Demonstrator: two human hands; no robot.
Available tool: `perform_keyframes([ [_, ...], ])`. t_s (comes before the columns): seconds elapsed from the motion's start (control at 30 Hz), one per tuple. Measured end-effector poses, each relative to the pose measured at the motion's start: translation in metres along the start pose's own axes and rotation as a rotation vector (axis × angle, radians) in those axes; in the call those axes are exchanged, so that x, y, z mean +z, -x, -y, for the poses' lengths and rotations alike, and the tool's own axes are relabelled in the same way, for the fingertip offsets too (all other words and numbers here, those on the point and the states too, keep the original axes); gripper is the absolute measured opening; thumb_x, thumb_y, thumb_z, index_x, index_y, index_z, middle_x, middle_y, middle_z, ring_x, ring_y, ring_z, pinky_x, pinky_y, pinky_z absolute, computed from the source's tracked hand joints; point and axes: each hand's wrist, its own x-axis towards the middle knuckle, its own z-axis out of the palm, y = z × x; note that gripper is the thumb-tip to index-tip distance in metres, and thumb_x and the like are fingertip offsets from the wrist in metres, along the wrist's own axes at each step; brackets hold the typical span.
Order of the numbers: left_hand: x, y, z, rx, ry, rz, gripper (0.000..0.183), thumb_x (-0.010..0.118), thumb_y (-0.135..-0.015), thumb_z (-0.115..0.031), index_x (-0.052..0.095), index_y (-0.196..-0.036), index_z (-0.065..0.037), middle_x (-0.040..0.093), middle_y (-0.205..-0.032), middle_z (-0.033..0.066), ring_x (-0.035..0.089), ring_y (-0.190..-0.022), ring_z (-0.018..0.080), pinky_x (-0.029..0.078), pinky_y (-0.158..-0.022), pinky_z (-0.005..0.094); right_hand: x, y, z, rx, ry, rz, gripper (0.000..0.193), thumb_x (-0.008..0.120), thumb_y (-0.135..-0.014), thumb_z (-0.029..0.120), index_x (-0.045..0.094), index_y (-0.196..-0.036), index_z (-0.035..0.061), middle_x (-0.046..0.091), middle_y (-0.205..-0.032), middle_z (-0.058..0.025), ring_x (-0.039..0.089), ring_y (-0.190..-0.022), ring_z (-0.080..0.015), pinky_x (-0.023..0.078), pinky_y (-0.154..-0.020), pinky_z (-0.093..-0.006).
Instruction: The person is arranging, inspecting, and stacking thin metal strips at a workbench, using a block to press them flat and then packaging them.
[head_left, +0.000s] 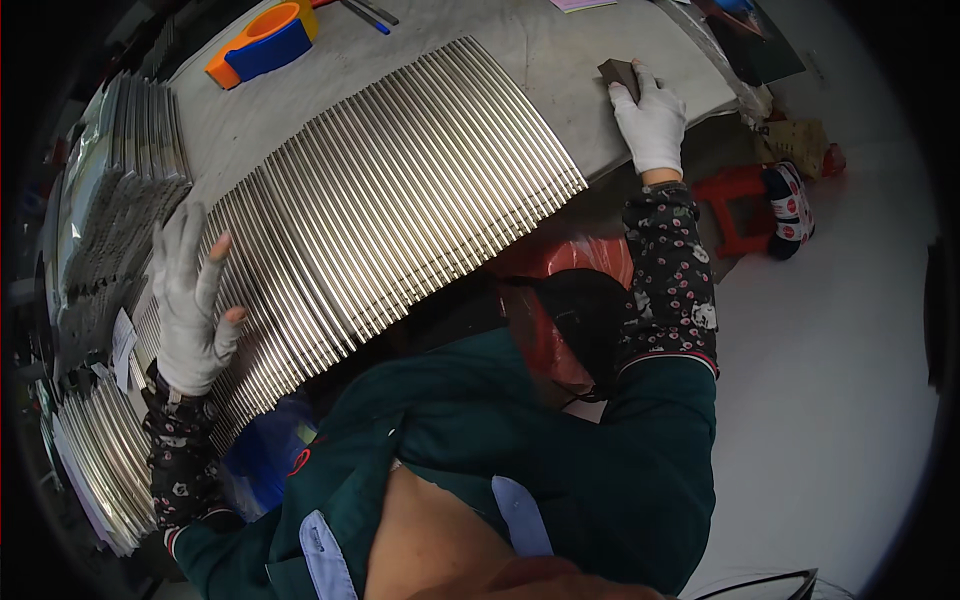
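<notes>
Shiny silver metal rods (400,185), thin and smooth, sit side by side in 1 long ribbed row on the grey, smudged counter (560,60). Right hand (652,120), white glove: grip pinches a dark brown angular block (619,74), off the row's right end, apart from the rods. Left hand (190,310), white glove with 2 bare fingertips: grip spread, at the row's left end, hiding some rods; contact, can't tell. Left: stacked bundles in clear plastic (105,190). Beyond rods: orange-and-blue ring-shaped rolls (270,52). Right of counter: red stool (735,210).
</notes>
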Motion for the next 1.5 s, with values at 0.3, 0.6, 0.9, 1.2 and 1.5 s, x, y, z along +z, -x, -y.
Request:
perform_keyframes([
  [0.3,0.065,-0.183,-0.104,0.375,0.279,0.097,0.061,0.057,-0.092,-0.033,0.037,-0.146,-0.010,0.032,-0.153,0.0158,0.024,-0.144,0.0337,0.018,-0.117,0.0527,-0.065,0.139,0.003,-0.035,-0.447,-0.196,0.062,0.074,-0.075,0.017,0.053,-0.131,0.0026,0.052,-0.123,-0.0194,0.051,-0.110,-0.0362,0.043,-0.096,-0.0447],
  [0.6,0.121,-0.254,-0.161,0.340,0.215,0.158,0.048,0.050,-0.095,-0.031,0.047,-0.140,-0.012,0.039,-0.150,0.0081,0.030,-0.142,0.0301,0.019,-0.116,0.0553,-0.046,0.182,0.022,-0.281,-0.440,-0.297,0.074,0.076,-0.072,0.023,0.047,-0.140,0.0195,0.046,-0.126,-0.0263,0.051,-0.105,-0.0411,0.045,-0.089,-0.0498],
  [0.9,0.142,-0.254,-0.160,0.349,0.230,0.063,0.047,0.052,-0.094,-0.029,0.048,-0.137,-0.010,0.040,-0.149,0.0097,0.031,-0.142,0.0302,0.017,-0.116,0.0536,-0.038,0.178,0.019,-0.212,-0.417,-0.261,0.073,0.077,-0.071,0.025,0.049,-0.138,0.0234,0.047,-0.126,-0.0236,0.050,-0.107,-0.0405,0.043,-0.092,-0.0513],
  [1.2,0.130,-0.248,-0.160,0.351,0.222,0.065,0.047,0.051,-0.093,-0.031,0.050,-0.135,-0.009,0.042,-0.147,0.0107,0.033,-0.140,0.0305,0.021,-0.114,0.0542,-0.056,0.181,0.023,-0.103,-0.262,-0.208,0.061,0.073,-0.075,0.025,0.056,-0.133,0.0178,0.048,-0.126,-0.0224,0.049,-0.110,-0.0382,0.043,-0.093,-0.0484],
  [1.5,0.120,-0.241,-0.159,0.334,0.206,0.124,0.048,0.049,-0.095,-0.033,0.049,-0.137,-0.008,0.040,-0.149,0.0094,0.031,-0.141,0.0289,0.020,-0.115,0.0543,-0.051,0.194,0.030,-0.356,-0.362,-0.262,0.076,0.073,-0.073,0.024,0.043,-0.143,0.0207,0.047,-0.125,-0.0239,0.051,-0.107,-0.0418,0.044,-0.090,-0.0502],
])
